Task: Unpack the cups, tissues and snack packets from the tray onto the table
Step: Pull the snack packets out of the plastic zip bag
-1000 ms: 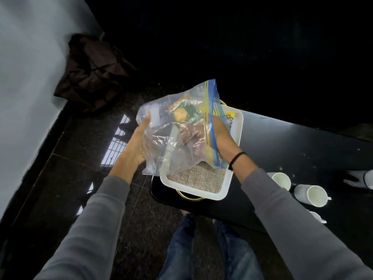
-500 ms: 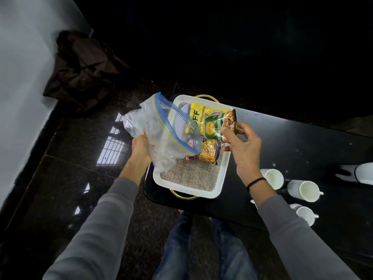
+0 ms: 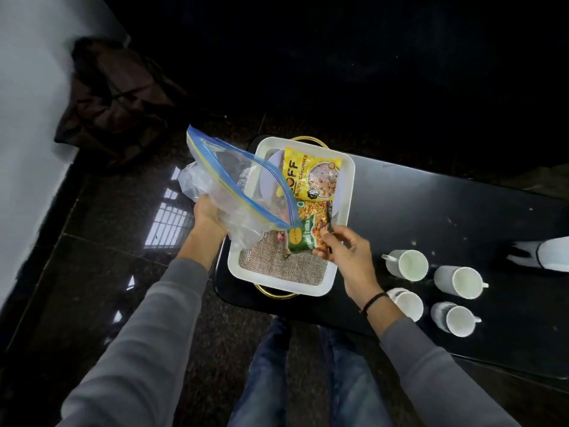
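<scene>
A white tray [image 3: 342,272] with a woven mat and gold handles sits on the left end of the black table [image 3: 446,217]. My left hand [image 3: 207,214] grips a clear zip bag [image 3: 237,186] with a blue seal, held open over the tray's left side. My right hand [image 3: 346,257] pinches a green snack packet [image 3: 304,238] just above the tray. A yellow snack packet [image 3: 314,177] lies in the tray's far end. Several white cups [image 3: 406,265] stand on the table right of the tray.
A dark bag [image 3: 114,97] lies on the floor by the white wall at the left. A white object [image 3: 554,252] sits at the table's right edge. My legs in jeans are below the table's near edge.
The bag has been tipped away to the left and the packets have come out into the tray. My right hand let go of the bag and now holds the green packet.
</scene>
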{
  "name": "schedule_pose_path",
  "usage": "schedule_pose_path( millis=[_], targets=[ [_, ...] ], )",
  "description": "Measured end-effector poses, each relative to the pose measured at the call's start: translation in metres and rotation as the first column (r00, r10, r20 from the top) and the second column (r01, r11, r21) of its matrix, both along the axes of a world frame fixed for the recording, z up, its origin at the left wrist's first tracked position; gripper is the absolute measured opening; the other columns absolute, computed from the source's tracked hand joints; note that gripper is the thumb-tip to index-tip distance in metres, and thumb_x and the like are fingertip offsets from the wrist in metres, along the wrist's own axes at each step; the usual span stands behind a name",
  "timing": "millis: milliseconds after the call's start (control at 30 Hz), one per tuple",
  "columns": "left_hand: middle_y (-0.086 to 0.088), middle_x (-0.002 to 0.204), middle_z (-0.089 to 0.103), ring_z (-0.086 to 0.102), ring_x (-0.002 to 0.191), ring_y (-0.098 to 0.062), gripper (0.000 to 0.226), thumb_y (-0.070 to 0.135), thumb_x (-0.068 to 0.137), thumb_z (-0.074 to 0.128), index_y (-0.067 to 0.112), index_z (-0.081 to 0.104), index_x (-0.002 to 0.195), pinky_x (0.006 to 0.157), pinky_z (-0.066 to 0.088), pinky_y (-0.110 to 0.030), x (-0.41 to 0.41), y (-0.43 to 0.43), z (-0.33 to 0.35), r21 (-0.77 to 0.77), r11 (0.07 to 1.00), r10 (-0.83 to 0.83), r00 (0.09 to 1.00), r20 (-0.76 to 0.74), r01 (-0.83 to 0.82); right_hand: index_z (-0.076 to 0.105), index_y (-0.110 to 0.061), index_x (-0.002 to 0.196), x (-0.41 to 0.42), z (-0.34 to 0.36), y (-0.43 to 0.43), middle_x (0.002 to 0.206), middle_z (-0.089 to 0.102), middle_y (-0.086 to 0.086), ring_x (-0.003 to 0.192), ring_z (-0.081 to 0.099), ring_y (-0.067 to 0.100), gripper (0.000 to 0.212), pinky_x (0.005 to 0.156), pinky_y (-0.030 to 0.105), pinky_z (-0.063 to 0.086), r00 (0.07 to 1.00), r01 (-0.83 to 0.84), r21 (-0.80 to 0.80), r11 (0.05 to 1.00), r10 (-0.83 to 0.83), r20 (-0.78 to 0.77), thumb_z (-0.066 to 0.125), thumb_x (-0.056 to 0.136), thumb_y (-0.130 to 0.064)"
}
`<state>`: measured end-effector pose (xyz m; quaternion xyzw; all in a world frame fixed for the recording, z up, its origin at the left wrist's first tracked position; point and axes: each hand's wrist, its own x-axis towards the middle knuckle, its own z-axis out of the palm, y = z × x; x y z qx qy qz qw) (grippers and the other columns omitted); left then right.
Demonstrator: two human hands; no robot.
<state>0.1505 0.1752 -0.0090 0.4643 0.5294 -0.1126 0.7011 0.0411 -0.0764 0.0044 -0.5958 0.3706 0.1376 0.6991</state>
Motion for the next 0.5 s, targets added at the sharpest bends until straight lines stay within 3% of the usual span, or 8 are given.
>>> schedule_pose_path(
  millis=[200,333,367,433,500],
  targets=[
    [-0.012,0.116,0.054,0.056,0.096,-0.028,0.021,0.02,0.107,0.033,0.014,0.052,0.111,0.085,0.045,-0.037,-0.002,-0.005,-0.004,-0.05,0.998,-0.039,0.999,0.037,0.041,0.071,-0.01,0.102,-0.022,-0.018,0.014,0.099,0.071,0.012,0.069,0.076,0.022,0.01,0.057,0.02,0.061,0.972,0.011,0.23,0.973,0.043,-0.229,0.071,0.093,-0.005],
    [-0.005,0.093,0.054,0.052,0.076,-0.018,0.03,0.02,0.108,0.03,0.019,0.052,0.088,0.069,0.044,-0.029,-0.002,-0.006,-0.013,-0.034,0.995,-0.092,0.996,0.006,0.092,0.064,-0.011,0.101,-0.03,-0.034,0.003,0.114,0.065,0.021,0.095,0.065,0.033,0.011,0.07,0.033,0.065,0.924,0.048,0.24,0.97,0.049,-0.38,0.069,0.095,-0.004],
    [-0.003,0.089,0.053,0.051,0.074,-0.017,0.032,0.019,0.108,0.029,0.019,0.051,0.085,0.067,0.044,-0.028,-0.003,-0.006,-0.013,-0.023,0.994,-0.11,0.994,-0.003,0.11,0.063,-0.011,0.1,-0.031,-0.037,0.001,0.117,0.066,0.022,0.098,0.066,0.033,0.009,0.078,0.039,0.064,0.914,0.012,0.208,0.978,0.073,-0.4,0.069,0.095,-0.005],
    [-0.006,0.093,0.057,0.056,0.08,-0.02,0.03,0.016,0.107,0.031,0.017,0.056,0.09,0.074,0.049,-0.03,-0.003,-0.009,-0.011,-0.06,0.993,-0.101,0.995,0.026,0.102,0.067,-0.012,0.092,-0.033,-0.042,-0.004,0.115,0.071,0.019,0.099,0.072,0.033,0.007,0.088,0.047,0.062,0.881,-0.25,-0.04,0.967,0.21,-0.424,0.074,0.093,-0.011],
    [-0.012,0.11,0.057,0.057,0.097,-0.028,0.022,0.016,0.106,0.036,0.014,0.057,0.109,0.095,0.049,-0.04,-0.004,-0.012,-0.009,-0.107,0.991,-0.069,0.995,0.068,0.076,0.072,-0.008,0.088,-0.032,-0.042,-0.007,0.101,0.077,0.018,0.088,0.077,0.033,0.009,0.085,0.047,0.063,0.841,-0.468,-0.289,0.835,0.32,-0.435,0.078,0.088,-0.014]
  ],
)
